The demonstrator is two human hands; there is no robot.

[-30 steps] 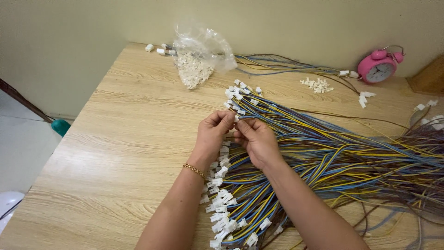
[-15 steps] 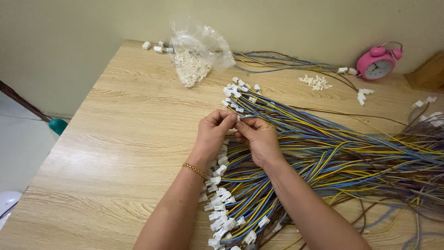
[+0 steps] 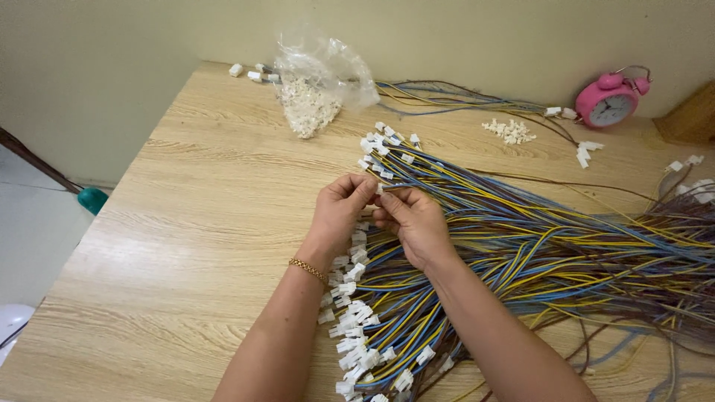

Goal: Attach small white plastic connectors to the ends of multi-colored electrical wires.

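Note:
My left hand (image 3: 339,212) and my right hand (image 3: 411,221) meet at the middle of the wooden table (image 3: 186,223), fingertips pinched together on a small white connector (image 3: 377,188) at the end of a wire. Under and around the hands lies a large bundle of blue, yellow and brown wires (image 3: 536,253) that fans out to the right. Many wire ends carry white plastic connectors: one cluster (image 3: 383,145) lies just beyond my hands, another (image 3: 354,327) runs along my left forearm. A gold bracelet sits on my left wrist.
A clear plastic bag of white connectors (image 3: 313,93) lies at the back of the table. A pink alarm clock (image 3: 609,100) stands at the back right, with a small pile of loose connectors (image 3: 509,132) near it. The table's left edge drops to the floor.
The hands stay pinched on the connector at the same spot; the fingers have shifted only slightly. The view has tilted a little.

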